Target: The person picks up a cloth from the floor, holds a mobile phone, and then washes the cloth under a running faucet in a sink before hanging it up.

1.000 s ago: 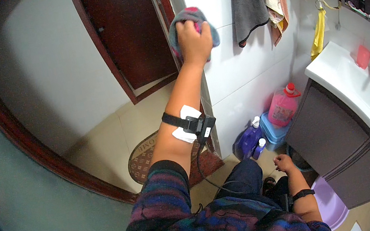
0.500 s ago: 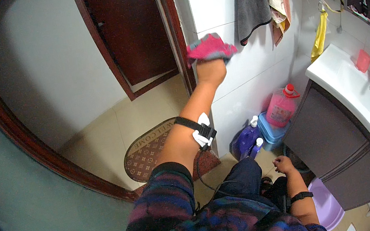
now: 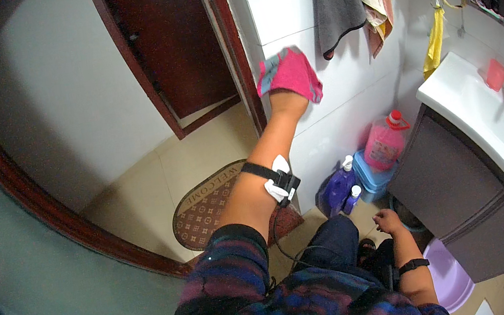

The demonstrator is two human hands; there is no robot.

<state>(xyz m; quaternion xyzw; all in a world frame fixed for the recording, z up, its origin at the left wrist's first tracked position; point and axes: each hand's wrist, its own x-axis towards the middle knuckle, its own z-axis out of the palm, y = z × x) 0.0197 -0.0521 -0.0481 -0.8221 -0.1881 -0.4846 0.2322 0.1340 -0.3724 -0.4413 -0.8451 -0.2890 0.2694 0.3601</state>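
My left arm stretches up and forward to the white tiled wall. In my left hand is a pink and grey cloth, spread over the fingers and up against the tiles beside the dark red door frame. The cloth hides those fingers, so their grip shows only in part. Low by my side hangs my right hand, its fingers curled in and nothing visible in them. It is nearest to the grey vanity cabinet and the purple bottles.
Towels hang right of the cloth. A white washbasin tops the cabinet. Beside it stand a pink jug and a blue tub. A lilac basin sits on the floor. Left are a doorway and a brown doormat.
The bunched cloth now lies flatter, its pink side draping down over my left hand. My left hand stays by the door frame. My right hand keeps nearly the same place.
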